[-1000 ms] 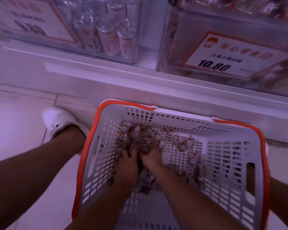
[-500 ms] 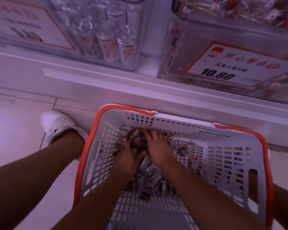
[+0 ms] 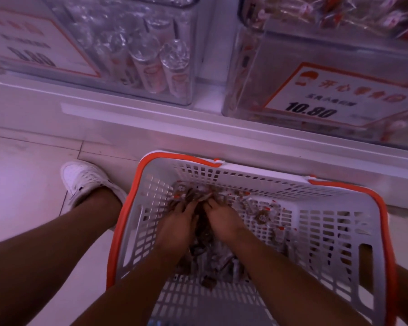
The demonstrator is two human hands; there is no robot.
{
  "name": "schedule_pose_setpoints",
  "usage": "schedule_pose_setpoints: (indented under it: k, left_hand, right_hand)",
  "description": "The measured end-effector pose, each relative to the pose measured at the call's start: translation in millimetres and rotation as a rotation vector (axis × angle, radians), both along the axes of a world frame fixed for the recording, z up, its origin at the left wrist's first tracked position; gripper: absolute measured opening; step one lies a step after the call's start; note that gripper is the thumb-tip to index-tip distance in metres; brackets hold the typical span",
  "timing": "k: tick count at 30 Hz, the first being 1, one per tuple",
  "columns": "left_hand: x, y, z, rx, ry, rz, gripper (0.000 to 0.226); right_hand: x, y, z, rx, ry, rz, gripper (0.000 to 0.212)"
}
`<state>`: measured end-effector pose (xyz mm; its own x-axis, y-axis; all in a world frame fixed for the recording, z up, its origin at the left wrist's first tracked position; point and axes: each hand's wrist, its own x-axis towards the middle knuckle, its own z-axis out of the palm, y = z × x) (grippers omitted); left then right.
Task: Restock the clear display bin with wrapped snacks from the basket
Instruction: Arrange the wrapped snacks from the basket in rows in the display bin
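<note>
A white slotted basket [image 3: 335, 236] with an orange rim stands on the floor below the shelf. Small brown wrapped snacks [image 3: 262, 216] lie scattered over its bottom. Both my hands are down inside it, side by side. My left hand [image 3: 178, 225] and my right hand [image 3: 222, 218] curl their fingers into a heap of snacks between them, scooping it together. The clear display bin [image 3: 269, 74] with the 10.80 price card sits on the shelf at upper right, holding more wrapped snacks.
A second clear bin [image 3: 132, 55] of silver-capped tubes stands on the shelf at upper left. The white shelf ledge [image 3: 151, 128] juts out above the basket. My leg and white shoe [image 3: 85, 180] rest on the tiled floor left of the basket.
The hands have shifted within the basket and closed in on the snack heap, fingers now curled into it. The view has dropped closer to the basket.
</note>
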<state>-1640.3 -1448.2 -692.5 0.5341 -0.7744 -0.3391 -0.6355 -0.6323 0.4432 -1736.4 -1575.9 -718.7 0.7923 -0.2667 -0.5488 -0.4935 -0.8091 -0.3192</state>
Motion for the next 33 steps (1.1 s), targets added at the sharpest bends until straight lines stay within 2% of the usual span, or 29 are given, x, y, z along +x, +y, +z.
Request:
schedule_pose_setpoints:
  k: [2, 5, 9, 12, 16, 18, 21, 25, 29, 31, 33]
  left_hand:
    - [8, -4, 0, -0.042, 0.081, 0.03, 0.05]
    - [15, -8, -1, -0.199, 0.265, 0.235, 0.028]
    - [17, -7, -2, -0.188, 0.2, 0.374, 0.02]
    - [17, -15, 0, -0.204, 0.211, 0.418, 0.024]
    - [17, -28, 3, -0.205, 0.287, 0.463, 0.028]
    - [16, -28, 2, -0.204, 0.297, 0.485, 0.027]
    - [14, -26, 5, -0.235, 0.311, 0.486, 0.036]
    - [16, -24, 11, -0.264, 0.322, 0.512, 0.043]
    - [19, -23, 15, -0.257, 0.315, 0.513, 0.043]
    - [18, -21, 16, -0.279, 0.319, 0.464, 0.041]
    - [16, -15, 13, -0.282, 0.293, 0.418, 0.033]
  right_hand:
    - [2, -2, 0, 0.105, 0.025, -0.15, 0.051]
    - [-6, -10, 5, 0.287, -0.025, -0.506, 0.044]
    - [-14, -24, 11, 0.41, -0.148, -0.783, 0.035]
    - [-5, -18, 15, 0.475, -0.161, -0.953, 0.032]
    - [12, 0, 18, 0.627, -0.308, -1.566, 0.026]
    - [16, 1, 17, 0.723, -0.413, -1.696, 0.03]
    - [17, -2, 8, 0.63, -0.451, -1.601, 0.031]
    - [7, 0, 0, 0.377, -0.294, -1.287, 0.024]
    - [-5, 2, -2, 0.325, -0.251, -1.023, 0.027]
    - [-8, 0, 1, 0.229, -0.226, -0.785, 0.031]
    - [-10, -1, 4, 0.104, -0.139, -0.408, 0.038]
